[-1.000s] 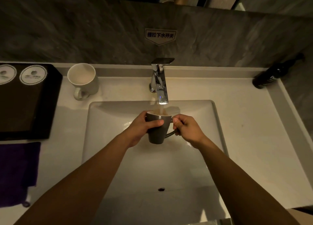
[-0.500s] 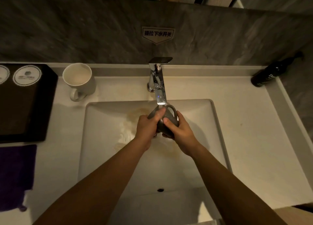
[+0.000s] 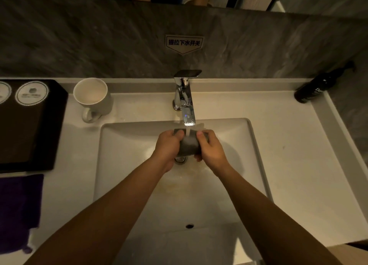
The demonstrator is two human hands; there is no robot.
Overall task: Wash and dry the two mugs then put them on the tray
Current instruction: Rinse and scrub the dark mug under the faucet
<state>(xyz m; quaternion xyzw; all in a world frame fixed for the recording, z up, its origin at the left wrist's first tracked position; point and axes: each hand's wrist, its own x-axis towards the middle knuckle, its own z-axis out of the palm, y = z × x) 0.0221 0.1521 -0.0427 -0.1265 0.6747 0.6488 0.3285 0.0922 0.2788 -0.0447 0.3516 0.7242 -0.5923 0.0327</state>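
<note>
While water runs from the chrome square-topped faucet at twelve o'clock, the wide pale rectangular sink basin fills the middle of the view, and both hands work over its upper half. At nine o'clock lies the black rectangular tray, bearing two round paper coasters but no mugs. Below it, at eight o'clock, rests a folded purple cloth. Toward eleven o'clock stands the white ceramic mug, upright on the counter, well apart from the hands and seemingly not yet washed. At two o'clock a dark pump bottle leans against the wall.

Directly under the stream, the dark grey mug lies on its side, wet and glossy, its handle hidden. The left hand and the right hand are both closed around it from opposite sides, fingers wrapped over the body.

My judgement: the wet glaze is slippery, so a loose grip could drop the mug onto the hard basin and chip it. Water striking the curved side could also splash onto the counter.
</note>
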